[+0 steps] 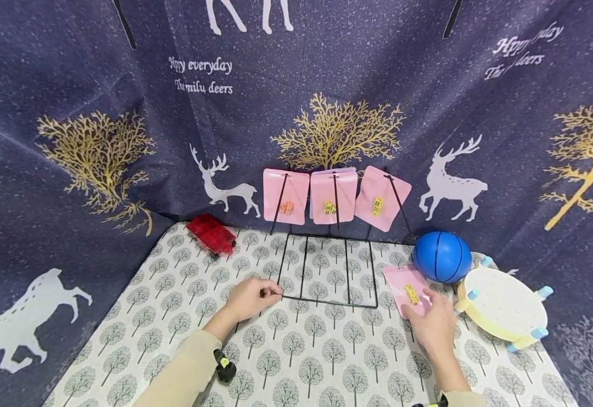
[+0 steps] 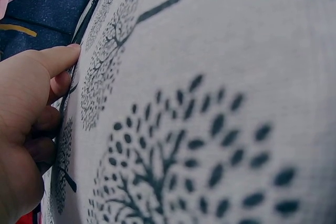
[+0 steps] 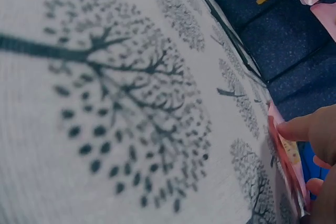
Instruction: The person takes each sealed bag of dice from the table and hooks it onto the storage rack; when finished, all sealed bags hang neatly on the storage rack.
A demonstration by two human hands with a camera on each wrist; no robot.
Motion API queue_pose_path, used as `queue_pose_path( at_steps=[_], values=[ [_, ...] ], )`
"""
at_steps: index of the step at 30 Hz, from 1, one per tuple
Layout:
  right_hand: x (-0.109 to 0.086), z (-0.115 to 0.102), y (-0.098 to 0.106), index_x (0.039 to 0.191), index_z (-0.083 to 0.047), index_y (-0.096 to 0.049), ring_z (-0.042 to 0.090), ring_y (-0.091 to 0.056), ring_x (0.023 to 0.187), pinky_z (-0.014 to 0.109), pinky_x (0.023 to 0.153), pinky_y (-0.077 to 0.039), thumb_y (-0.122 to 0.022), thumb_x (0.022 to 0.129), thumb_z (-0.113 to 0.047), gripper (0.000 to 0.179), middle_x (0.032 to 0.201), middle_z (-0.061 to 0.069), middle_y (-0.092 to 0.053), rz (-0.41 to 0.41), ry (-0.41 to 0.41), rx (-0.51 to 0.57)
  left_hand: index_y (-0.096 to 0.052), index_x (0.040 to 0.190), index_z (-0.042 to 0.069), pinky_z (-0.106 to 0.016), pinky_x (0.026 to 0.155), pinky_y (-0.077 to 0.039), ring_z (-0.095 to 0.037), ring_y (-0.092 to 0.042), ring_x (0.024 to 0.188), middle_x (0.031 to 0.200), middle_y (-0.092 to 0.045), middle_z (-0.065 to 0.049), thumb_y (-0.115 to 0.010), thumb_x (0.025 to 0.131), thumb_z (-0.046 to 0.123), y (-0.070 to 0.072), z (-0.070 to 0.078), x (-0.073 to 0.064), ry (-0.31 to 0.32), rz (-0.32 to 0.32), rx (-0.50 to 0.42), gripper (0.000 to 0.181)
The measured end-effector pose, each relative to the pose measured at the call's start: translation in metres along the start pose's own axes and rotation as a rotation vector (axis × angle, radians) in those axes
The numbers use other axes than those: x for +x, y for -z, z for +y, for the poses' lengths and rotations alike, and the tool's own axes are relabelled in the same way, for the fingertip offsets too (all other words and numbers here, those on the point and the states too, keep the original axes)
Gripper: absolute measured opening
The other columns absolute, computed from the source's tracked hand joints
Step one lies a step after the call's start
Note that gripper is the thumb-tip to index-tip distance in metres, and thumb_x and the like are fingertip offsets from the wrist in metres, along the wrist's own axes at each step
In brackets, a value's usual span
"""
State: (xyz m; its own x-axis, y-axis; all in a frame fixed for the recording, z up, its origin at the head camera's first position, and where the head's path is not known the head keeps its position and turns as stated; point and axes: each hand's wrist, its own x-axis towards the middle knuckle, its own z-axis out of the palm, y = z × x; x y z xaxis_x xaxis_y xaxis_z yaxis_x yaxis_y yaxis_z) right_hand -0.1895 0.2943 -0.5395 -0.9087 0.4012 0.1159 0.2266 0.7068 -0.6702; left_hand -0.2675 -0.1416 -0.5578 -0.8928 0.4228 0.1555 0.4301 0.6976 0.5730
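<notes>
My left hand [image 1: 253, 298] pinches the near left corner of a black wire rack [image 1: 327, 302] at the table. In the left wrist view its fingertip [image 2: 71, 51] meets the dark wire, with the other fingers bent below. At the right, my right hand [image 1: 434, 322] rests over the near end of a pink pouch [image 1: 398, 278] with yellow dice [image 1: 411, 294] showing in its window. Thumb and forefinger are spread apart on the pouch. Its side appears in the right wrist view under a fingertip [image 3: 289, 128]. Three pink pouch stacks, including one with orange dice [image 1: 287, 208], hang on the rack's upper prongs.
A blue ball [image 1: 442, 257] stands behind the right hand. Beside it lies a cream round stool [image 1: 502, 305] with light blue leg tips. A red item with compartments [image 1: 212, 233] lies at the back left. A dark deer-print curtain [image 1: 255, 124] closes off the back.
</notes>
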Motion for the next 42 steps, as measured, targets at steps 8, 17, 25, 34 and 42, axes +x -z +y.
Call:
queue_pose_path(
  at_steps=[8, 17, 25, 34, 42],
  values=[
    [0.003, 0.004, -0.001, 0.145, 0.006, -0.047, 0.057, -0.034, 0.131, 0.07, 0.105, -0.029, -0.086, 0.08, -0.018, 0.079, 0.141, 0.036, -0.041, -0.008, 0.026, -0.012, -0.077, 0.098, 0.031, -0.025, 0.057, -0.045, -0.001, -0.053, 0.062, 0.074, -0.058, 0.022, -0.078, 0.094, 0.03, 0.0, 0.0, 0.0, -0.009, 0.008, 0.0, 0.005],
    [0.009, 0.006, 0.001, 0.147, 0.01, -0.043, 0.058, -0.036, 0.132, 0.071, 0.106, -0.029, -0.091, 0.072, -0.017, 0.093, 0.141, 0.039, -0.043, -0.006, 0.02, 0.025, -0.077, 0.099, 0.032, -0.025, 0.058, -0.046, 0.0, -0.053, 0.064, 0.076, -0.058, 0.022, -0.078, 0.094, 0.031, -0.001, -0.001, 0.0, -0.001, 0.004, 0.011, 0.005],
    [0.015, 0.008, 0.004, 0.151, 0.01, -0.038, 0.055, -0.046, 0.129, 0.068, 0.106, -0.036, -0.074, 0.095, -0.034, 0.08, 0.14, 0.038, -0.048, -0.088, -0.054, 0.061, -0.077, 0.099, 0.032, -0.025, 0.059, -0.046, -0.001, -0.054, 0.064, 0.076, -0.058, 0.022, -0.078, 0.094, 0.031, -0.001, -0.001, 0.0, 0.0, 0.0, 0.002, 0.005],
    [0.02, 0.009, 0.008, 0.129, 0.008, -0.063, 0.037, -0.059, 0.096, 0.045, 0.077, -0.043, -0.062, 0.103, -0.028, 0.045, 0.103, 0.021, -0.066, -0.051, -0.09, 0.059, -0.077, 0.1, 0.032, -0.024, 0.056, -0.046, -0.002, -0.054, 0.063, 0.077, -0.059, 0.021, -0.078, 0.094, 0.032, 0.0, 0.001, -0.001, 0.018, -0.009, -0.005, 0.006],
    [0.019, 0.008, 0.014, 0.123, 0.01, -0.066, 0.033, -0.059, 0.09, 0.039, 0.072, -0.042, -0.063, 0.103, -0.028, 0.043, 0.099, 0.02, -0.068, -0.089, -0.101, 0.055, -0.077, 0.099, 0.032, -0.024, 0.056, -0.046, -0.001, -0.054, 0.062, 0.077, -0.059, 0.021, -0.078, 0.094, 0.033, 0.0, -0.001, 0.0, 0.011, -0.005, -0.012, 0.006]
  ],
)
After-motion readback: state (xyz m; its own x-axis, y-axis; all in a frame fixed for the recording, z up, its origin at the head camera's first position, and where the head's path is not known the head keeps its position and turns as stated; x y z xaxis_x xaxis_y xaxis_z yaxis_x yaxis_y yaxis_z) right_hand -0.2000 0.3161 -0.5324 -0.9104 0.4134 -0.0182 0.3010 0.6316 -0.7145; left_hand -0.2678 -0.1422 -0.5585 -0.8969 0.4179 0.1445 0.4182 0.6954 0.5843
